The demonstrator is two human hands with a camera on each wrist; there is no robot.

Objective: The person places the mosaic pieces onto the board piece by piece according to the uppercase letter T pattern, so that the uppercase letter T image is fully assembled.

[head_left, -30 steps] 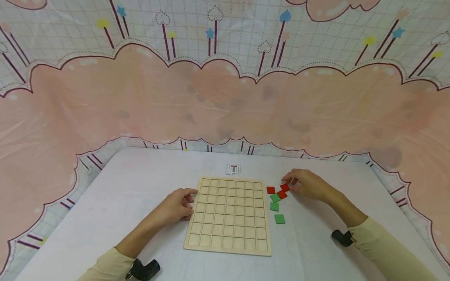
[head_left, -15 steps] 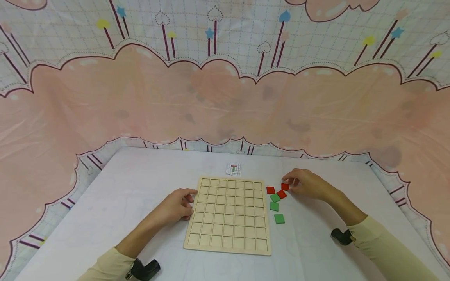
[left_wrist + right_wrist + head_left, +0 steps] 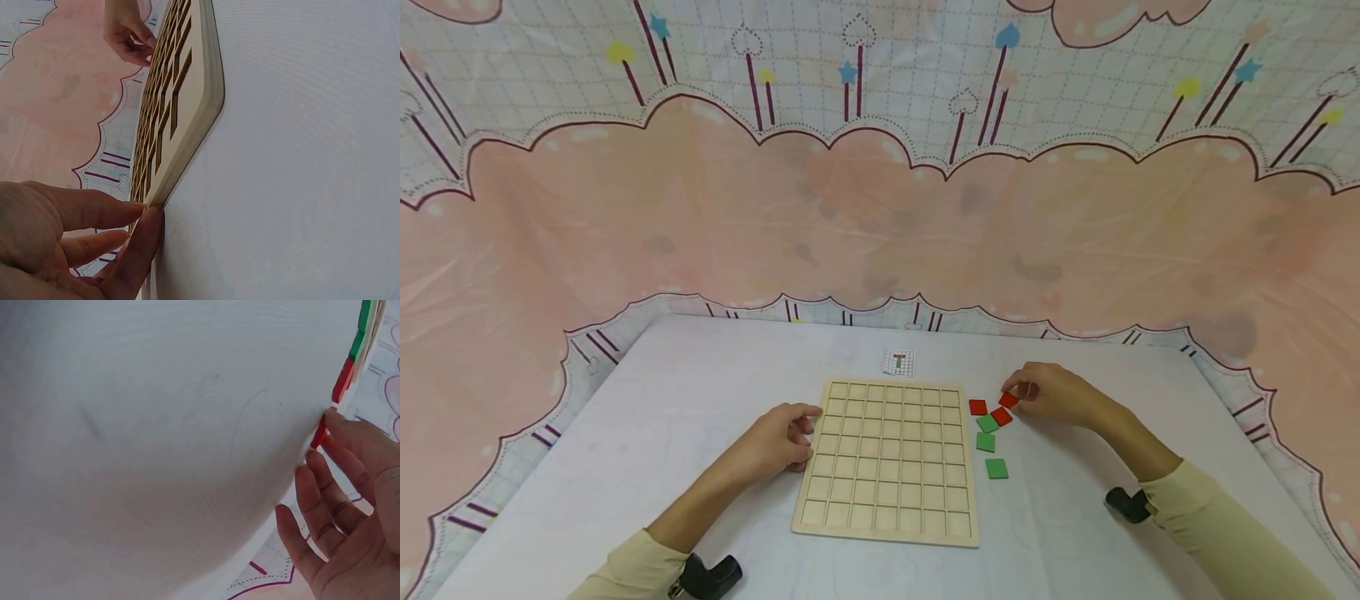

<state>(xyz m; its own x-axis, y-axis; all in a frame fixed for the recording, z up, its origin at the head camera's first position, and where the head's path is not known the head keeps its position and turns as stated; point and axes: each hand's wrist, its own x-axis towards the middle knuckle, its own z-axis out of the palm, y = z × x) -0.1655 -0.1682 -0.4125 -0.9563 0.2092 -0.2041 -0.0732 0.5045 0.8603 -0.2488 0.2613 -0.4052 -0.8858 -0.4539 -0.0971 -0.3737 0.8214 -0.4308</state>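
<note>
A light wooden grid board lies flat on the white table. My left hand rests along its left side, fingertips touching the edge; in the left wrist view the fingers meet the board's rim near a corner. To the right of the board, my right hand pinches a small red square tile between thumb and finger. In the right wrist view the thumb sits against that tile, which stays low at the tabletop. Two other red tiles and several green tiles lie beside the board.
Behind the board lies a small printed card with a red and green T pattern on a grid. A patterned cloth hangs behind the table. Black wrist cameras are worn at both sleeves.
The red tile at my right fingers turns straight and then slants again, staying in about the same spot. The left hand, the board and the other tiles hold their places.
</note>
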